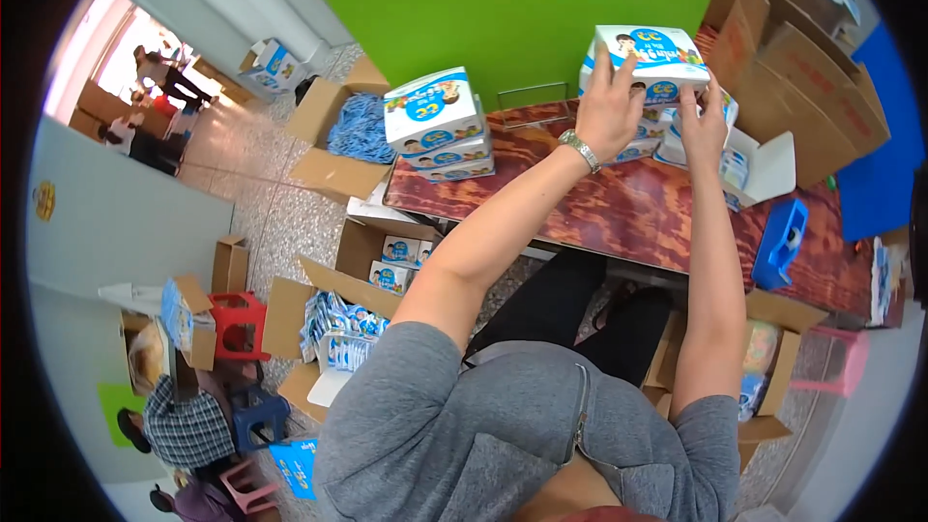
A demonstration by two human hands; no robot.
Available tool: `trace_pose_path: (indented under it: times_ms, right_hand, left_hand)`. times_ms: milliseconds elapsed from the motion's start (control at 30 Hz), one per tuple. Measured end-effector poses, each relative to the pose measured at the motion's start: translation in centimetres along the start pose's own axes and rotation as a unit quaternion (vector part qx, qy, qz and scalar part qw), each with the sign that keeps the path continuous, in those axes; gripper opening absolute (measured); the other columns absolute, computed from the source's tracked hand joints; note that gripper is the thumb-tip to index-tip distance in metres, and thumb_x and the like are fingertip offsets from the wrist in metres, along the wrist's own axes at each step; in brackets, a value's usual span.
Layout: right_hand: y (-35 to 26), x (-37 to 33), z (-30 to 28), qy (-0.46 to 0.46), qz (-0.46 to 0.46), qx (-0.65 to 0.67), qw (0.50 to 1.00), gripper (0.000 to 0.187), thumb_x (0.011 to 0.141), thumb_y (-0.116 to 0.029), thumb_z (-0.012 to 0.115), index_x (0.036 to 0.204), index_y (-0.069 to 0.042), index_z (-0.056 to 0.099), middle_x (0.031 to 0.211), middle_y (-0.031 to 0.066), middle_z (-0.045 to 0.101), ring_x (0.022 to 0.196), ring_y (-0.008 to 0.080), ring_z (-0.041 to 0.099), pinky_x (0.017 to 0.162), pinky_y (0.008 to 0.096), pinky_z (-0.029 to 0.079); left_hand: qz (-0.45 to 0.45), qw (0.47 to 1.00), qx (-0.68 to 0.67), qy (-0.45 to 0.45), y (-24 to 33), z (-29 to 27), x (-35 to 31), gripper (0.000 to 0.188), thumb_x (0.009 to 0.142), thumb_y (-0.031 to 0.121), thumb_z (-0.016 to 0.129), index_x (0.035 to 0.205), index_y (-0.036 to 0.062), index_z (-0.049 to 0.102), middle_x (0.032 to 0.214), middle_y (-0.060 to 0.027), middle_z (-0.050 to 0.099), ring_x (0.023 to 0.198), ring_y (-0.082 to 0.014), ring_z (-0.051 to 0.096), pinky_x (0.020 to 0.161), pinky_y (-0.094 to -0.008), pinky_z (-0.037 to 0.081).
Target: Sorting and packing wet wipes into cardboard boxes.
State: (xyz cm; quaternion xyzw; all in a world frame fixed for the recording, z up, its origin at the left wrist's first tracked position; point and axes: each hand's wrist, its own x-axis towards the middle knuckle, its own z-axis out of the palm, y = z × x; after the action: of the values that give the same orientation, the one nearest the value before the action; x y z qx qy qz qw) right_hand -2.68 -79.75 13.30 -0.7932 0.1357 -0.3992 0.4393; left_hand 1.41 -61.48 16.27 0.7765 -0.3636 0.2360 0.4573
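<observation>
A white and blue printed box (667, 56) sits on a stack of similar boxes (638, 149) at the far side of the red-brown marbled table (570, 208). My left hand (611, 106), with a watch on its wrist, grips its left part, fingers reaching over the top. At the right corner, my right hand (703, 126) holds the box with thumb in front and fingers along the side. Just right of the stack lies an open white box (773, 166) with small packets inside. Farther left on the table stands another stack of boxes (430, 114).
A blue tape dispenser (779, 244) lies on the table's right part, near large brown cartons (807, 87). Open cartons with blue strands (362, 128), packets (338, 324) and small boxes (391, 256) stand to the left. Other people (188, 425) sit at lower left.
</observation>
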Motion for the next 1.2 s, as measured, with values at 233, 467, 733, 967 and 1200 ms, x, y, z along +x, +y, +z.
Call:
trace_pose_path:
  times_ms: [233, 467, 733, 967, 1200]
  right_hand:
    - [-0.8, -0.9, -1.2, -0.047, 0.027, -0.023, 0.998, 0.068, 0.099, -0.040, 0.059, 0.151, -0.006, 0.033, 0.128, 0.0222, 0.060, 0.114, 0.0274, 0.062, 0.099, 0.0369, 0.046]
    - [-2.0, -7.2, -1.1, 0.100, -0.060, -0.005, 0.993, 0.039, 0.102, -0.020, 0.054, 0.133, 0.002, 0.051, 0.123, 0.0137, 0.057, 0.116, 0.0244, 0.059, 0.092, 0.0352, 0.049]
    - [-10.0, -11.7, 15.3, -0.350, 0.177, 0.242, 0.887, 0.068, 0.097, -0.044, 0.057, 0.152, -0.011, 0.033, 0.139, 0.0206, 0.052, 0.120, 0.0297, 0.057, 0.096, 0.0420, 0.047]
    - [-8.6, -11.7, 15.1, -0.315, 0.379, 0.422, 0.761, 0.083, 0.091, -0.033, 0.067, 0.156, -0.025, 0.017, 0.143, 0.0139, 0.045, 0.125, 0.0284, 0.051, 0.092, 0.0545, 0.045]
    - [-5.6, -22.7, 2.2, -0.093, 0.461, 0.500, 0.728, 0.095, 0.088, -0.011, 0.062, 0.157, -0.031, 0.000, 0.142, 0.0151, 0.047, 0.117, 0.0294, 0.059, 0.087, 0.0525, 0.052]
  left_hand:
    - [0.035, 0.986, 0.120, -0.110, -2.1, -10.5, -1.7, 0.072, 0.086, 0.035, 0.072, 0.147, 0.0113, 0.043, 0.153, -0.0247, 0.034, 0.141, -0.0414, 0.035, 0.112, -0.0518, 0.035]
    - [-0.164, 0.899, 0.398, -0.083, -13.5, -27.7, -5.8, 0.092, 0.071, 0.059, 0.079, 0.141, 0.0082, 0.049, 0.139, -0.0273, 0.051, 0.129, -0.0416, 0.049, 0.106, -0.0496, 0.042]
    - [-0.167, 0.968, 0.142, -0.125, -13.1, -24.5, -10.5, 0.072, 0.079, 0.022, 0.080, 0.142, 0.0087, 0.049, 0.129, -0.0221, 0.061, 0.117, -0.0354, 0.062, 0.095, -0.0414, 0.052]
    - [-0.201, 0.976, -0.058, -0.059, -9.2, -20.0, -14.1, 0.080, 0.089, 0.003, 0.069, 0.153, 0.0034, 0.021, 0.156, -0.0147, 0.029, 0.139, -0.0274, 0.039, 0.109, -0.0387, 0.042]
    - [-0.527, 0.698, -0.485, 0.025, 3.4, -7.2, -20.1, 0.071, 0.097, 0.024, 0.065, 0.152, 0.0239, 0.022, 0.145, -0.0031, 0.041, 0.124, -0.0234, 0.049, 0.094, -0.0469, 0.046]
